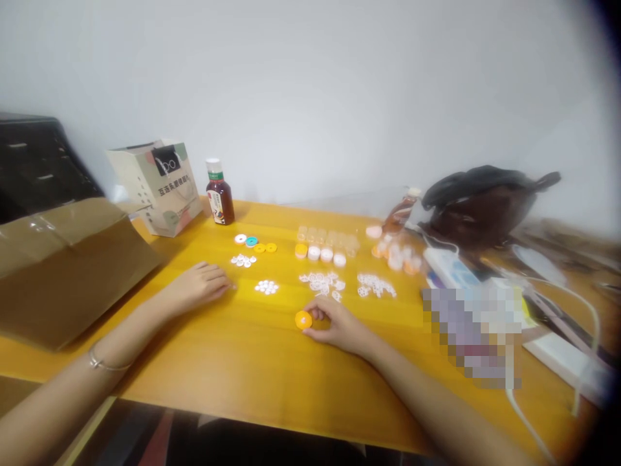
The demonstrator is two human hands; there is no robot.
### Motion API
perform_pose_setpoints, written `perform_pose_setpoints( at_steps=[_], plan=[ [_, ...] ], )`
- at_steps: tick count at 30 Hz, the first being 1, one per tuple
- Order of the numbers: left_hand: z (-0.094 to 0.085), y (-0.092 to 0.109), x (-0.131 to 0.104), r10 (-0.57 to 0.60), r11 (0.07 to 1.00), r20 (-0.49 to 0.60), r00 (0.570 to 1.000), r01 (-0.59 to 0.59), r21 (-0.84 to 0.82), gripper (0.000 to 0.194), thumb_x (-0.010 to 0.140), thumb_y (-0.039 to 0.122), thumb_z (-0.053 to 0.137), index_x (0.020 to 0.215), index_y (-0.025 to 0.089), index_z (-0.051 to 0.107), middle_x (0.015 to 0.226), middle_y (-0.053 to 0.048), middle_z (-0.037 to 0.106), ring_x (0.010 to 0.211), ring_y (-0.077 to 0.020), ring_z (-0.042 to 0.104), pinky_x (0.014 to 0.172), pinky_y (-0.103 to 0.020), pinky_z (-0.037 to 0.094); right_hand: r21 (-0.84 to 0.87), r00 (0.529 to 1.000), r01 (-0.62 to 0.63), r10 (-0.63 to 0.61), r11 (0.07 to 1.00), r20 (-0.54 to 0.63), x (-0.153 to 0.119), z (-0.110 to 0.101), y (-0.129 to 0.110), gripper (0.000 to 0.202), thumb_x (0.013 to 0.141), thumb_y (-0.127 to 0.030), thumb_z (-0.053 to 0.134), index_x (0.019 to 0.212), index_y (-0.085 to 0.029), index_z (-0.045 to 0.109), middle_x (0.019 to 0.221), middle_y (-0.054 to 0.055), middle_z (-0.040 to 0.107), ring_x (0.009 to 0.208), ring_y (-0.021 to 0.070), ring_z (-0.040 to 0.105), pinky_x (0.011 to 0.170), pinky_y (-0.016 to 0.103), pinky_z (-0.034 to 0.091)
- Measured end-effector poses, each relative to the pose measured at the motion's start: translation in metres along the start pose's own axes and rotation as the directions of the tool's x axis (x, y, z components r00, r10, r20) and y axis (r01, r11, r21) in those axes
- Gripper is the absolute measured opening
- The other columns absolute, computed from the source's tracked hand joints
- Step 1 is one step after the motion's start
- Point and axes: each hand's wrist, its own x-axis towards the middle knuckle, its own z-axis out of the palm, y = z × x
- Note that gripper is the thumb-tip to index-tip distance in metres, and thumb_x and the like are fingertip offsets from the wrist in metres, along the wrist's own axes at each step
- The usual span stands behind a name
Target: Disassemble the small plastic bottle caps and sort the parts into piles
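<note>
My right hand point(334, 323) pinches a yellow round cap point(303, 320) with a pale centre, just above the table. My left hand point(206, 283) rests low over the table, fingers closed together. A tiny pale spot shows at its fingertips, too blurred to name. Between the hands lie small white discs point(266, 287), with more white pieces point(243, 261) behind them. Flat white lacy parts point(323, 283) and another such pile point(376, 285) spread beyond my right hand. Farther back are a teal ring-like cap point(251, 241), yellow caps point(265, 248) and a row of white caps point(326, 255).
Clear small containers point(327, 237) line up behind the caps. A dark bottle point(220, 197) and a paper bag point(167, 188) stand back left, near a brown box point(72, 265). To the right are orange-and-white pieces point(400, 255), a tilted bottle point(402, 210), a black bag point(480, 200) and cables.
</note>
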Motion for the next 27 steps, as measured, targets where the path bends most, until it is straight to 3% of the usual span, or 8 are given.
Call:
perform_pose_setpoints(
  at_steps=[10,15,20,24,27],
  plan=[
    [0.003,0.001,-0.001,0.078,0.996,0.028,0.997,-0.077,-0.047,0.027,0.093,0.021,0.034,0.104,0.019,0.059,0.089,-0.007,0.064,0.082,-0.0165,0.055,0.073,-0.029,0.036,0.031,1.000,0.003,-0.003,1.000,-0.003,0.000,-0.001,-0.001,0.019,0.070,-0.024,0.063,0.088,-0.020,0.058,0.079,0.001,0.054,0.072,0.0132,0.050,0.066,0.025,0.043],
    [-0.004,0.007,0.003,-0.004,0.986,-0.117,0.993,-0.015,-0.165,0.029,0.091,0.012,0.033,0.103,0.019,0.059,0.091,-0.006,0.064,0.079,-0.0151,0.057,0.070,-0.028,0.039,0.144,0.998,-0.016,0.023,0.989,-0.051,-0.001,-0.002,0.000,0.020,0.069,-0.023,0.063,0.088,-0.018,0.057,0.077,0.001,0.057,0.069,0.0121,0.051,0.064,0.025,0.044],
    [-0.020,0.047,0.037,-0.011,0.965,-0.293,0.956,-0.066,-0.252,0.021,0.089,0.014,0.041,0.102,0.017,0.057,0.090,-0.007,0.065,0.079,-0.0148,0.057,0.070,-0.029,0.042,0.208,0.991,-0.023,0.050,0.978,-0.127,-0.001,-0.002,-0.003,0.021,0.069,-0.022,0.063,0.089,-0.018,0.056,0.079,0.002,0.059,0.069,0.0124,0.053,0.067,0.027,0.046],
    [-0.030,0.091,0.071,0.234,0.942,-0.248,0.940,-0.282,-0.179,0.027,0.090,0.014,0.041,0.115,0.016,0.051,0.102,-0.009,0.063,0.092,-0.0169,0.055,0.075,-0.031,0.042,0.228,0.988,-0.010,0.045,0.974,-0.149,-0.002,-0.004,-0.006,0.021,0.070,-0.021,0.061,0.090,-0.018,0.056,0.079,0.002,0.060,0.068,0.0124,0.053,0.067,0.028,0.047],
    [-0.027,0.110,0.088,0.325,0.924,-0.252,0.911,-0.363,-0.118,0.024,0.091,0.013,0.040,0.110,0.015,0.054,0.103,-0.009,0.063,0.089,-0.0166,0.055,0.071,-0.031,0.041,0.227,0.992,0.011,0.018,0.974,-0.128,-0.003,-0.006,-0.005,0.022,0.069,-0.018,0.060,0.091,-0.018,0.057,0.077,0.002,0.061,0.069,0.0127,0.053,0.067,0.028,0.047]
  ],
)
